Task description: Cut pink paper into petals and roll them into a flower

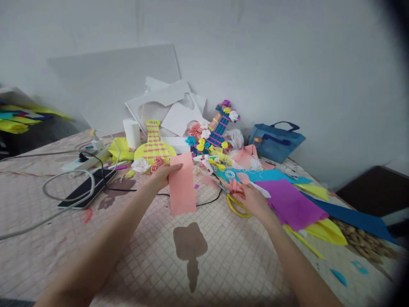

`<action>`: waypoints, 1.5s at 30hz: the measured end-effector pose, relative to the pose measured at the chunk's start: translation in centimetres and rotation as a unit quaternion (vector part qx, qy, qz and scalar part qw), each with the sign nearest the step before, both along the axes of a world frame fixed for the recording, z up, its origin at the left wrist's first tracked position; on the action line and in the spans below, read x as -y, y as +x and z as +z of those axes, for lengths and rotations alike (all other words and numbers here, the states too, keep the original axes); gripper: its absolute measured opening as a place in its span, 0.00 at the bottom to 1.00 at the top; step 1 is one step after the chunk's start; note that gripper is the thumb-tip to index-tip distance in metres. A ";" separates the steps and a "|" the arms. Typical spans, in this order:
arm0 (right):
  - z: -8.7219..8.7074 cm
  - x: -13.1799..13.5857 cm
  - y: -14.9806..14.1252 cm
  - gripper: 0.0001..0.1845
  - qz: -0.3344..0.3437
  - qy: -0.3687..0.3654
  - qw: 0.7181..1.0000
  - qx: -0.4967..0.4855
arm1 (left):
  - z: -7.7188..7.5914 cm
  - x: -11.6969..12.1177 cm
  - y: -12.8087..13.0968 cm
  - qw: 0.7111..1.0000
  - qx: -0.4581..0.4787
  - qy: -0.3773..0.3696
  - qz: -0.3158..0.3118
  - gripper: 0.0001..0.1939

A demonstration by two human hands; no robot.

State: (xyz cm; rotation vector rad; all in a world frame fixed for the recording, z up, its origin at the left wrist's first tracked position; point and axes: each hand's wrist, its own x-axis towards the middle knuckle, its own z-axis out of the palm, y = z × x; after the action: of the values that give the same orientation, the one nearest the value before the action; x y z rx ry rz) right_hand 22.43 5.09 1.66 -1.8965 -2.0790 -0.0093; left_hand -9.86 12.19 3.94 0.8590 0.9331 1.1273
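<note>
My left hand (163, 175) is closed on a piece of pink crepe paper (182, 187), thumb on its front, and the sheet hangs upright above the table. My right hand (252, 198) reaches to the right of it, fingers curled at the handle end of a pair of scissors (222, 186), whose blades point left. Pink paper scraps (234, 186) lie around those fingertips and partly hide the grip. Just below, a yellow loop (238, 208) rests on the table; whether it belongs to the scissors is unclear.
Behind the hands stand a yellow paper instrument (155, 147) with strings and a blue one (219, 132) with paper flowers. A glue gun (206, 162) lies between. Purple paper (292, 202) is at right, a phone (87, 189) and cables at left, a blue bag (276, 143) behind.
</note>
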 end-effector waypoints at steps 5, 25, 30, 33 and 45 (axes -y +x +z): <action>0.5 -1.7 -6.5 0.16 0.197 -0.029 0.933 -0.301 | 0.0 1.2 0.1 1.000 0.008 -0.005 -0.018 0.11; -2.9 -2.3 -12.8 0.21 0.145 -0.176 0.791 -0.568 | -2.3 0.4 -0.4 0.998 -0.038 0.044 -0.010 0.20; -2.6 -2.4 -12.3 0.23 0.104 -0.176 0.789 -0.579 | -2.3 0.2 -0.5 0.996 -0.055 0.071 0.017 0.19; -2.8 -2.5 -12.1 0.24 0.087 -0.170 0.795 -0.576 | -2.3 -0.1 -0.8 0.993 -0.065 0.088 0.051 0.18; -1.6 -2.2 -11.6 0.21 0.067 -0.035 0.813 -0.577 | -0.7 0.7 -1.3 0.991 0.039 0.124 0.043 0.15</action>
State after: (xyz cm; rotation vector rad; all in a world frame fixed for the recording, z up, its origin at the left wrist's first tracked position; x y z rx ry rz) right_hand 10.86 7.31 0.04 -1.1917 -1.2966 0.9964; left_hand -11.16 11.51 3.26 0.9740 0.7818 1.3617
